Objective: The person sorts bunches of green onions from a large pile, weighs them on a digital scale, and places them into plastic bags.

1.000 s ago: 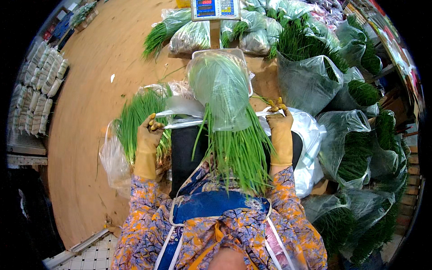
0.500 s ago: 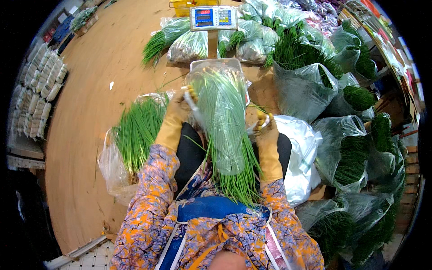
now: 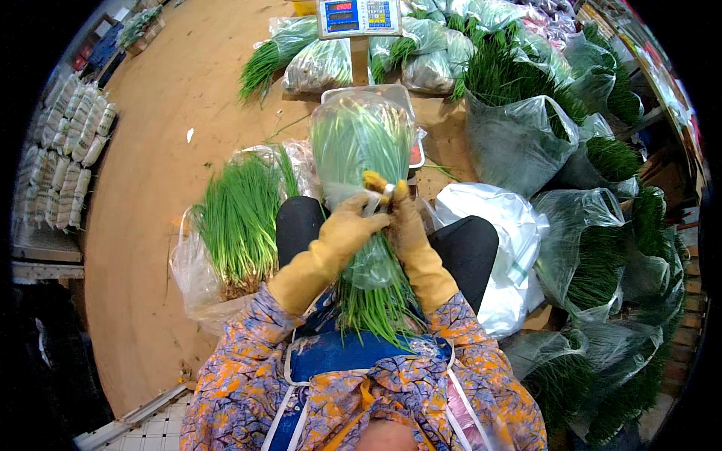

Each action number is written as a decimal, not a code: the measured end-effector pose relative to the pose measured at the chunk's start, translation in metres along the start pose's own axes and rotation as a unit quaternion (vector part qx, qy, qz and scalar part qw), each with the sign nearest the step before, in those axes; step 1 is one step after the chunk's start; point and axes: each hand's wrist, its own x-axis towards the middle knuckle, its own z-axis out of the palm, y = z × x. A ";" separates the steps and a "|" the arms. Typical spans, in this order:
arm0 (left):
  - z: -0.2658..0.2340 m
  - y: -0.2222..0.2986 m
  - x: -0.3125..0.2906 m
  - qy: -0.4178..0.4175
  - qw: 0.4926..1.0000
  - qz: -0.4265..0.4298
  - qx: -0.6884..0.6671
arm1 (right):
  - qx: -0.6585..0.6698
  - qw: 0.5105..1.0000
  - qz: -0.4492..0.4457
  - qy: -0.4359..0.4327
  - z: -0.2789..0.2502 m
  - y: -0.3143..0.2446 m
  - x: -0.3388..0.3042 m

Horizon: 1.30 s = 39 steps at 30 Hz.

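Observation:
A clear plastic bag of long thin green onions point(image 3: 361, 139) lies from the scale platform point(image 3: 410, 101) down to my lap. Its pale stalk ends point away from me and the green tips spill out near my apron. Both hands wear tan gloves and meet over the middle of the bag. My left hand point(image 3: 350, 225) is closed on a whitish plastic strip, which may be part of the bag. Pressed against it, my right hand point(image 3: 406, 222) is closed on the same whitish plastic, with yellowed fingertips bent over. The fingers partly hide what they grip.
Loose green onions point(image 3: 241, 225) lie on plastic at my left. The scale's display point(image 3: 359, 16) stands beyond the platform. A white sack point(image 3: 485, 255) rests by my right knee. Several open bags of greens point(image 3: 515, 143) line the right, with filled bags point(image 3: 320, 66) at the back.
My hands were apart on either side of the bag and have come together over its middle, nearer to me. The scale's display reading has changed.

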 end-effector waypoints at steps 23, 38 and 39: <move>-0.087 0.019 -0.001 -0.035 0.955 0.111 -0.273 | -0.396 0.898 -0.023 -0.190 0.020 -0.089 0.003; -0.109 0.064 0.073 -0.139 0.953 0.267 -0.046 | -0.272 0.959 -0.062 0.045 0.057 -0.084 0.083; -0.102 0.073 0.082 -0.132 0.967 0.165 -0.144 | -0.258 0.961 -0.093 0.042 0.077 -0.098 0.086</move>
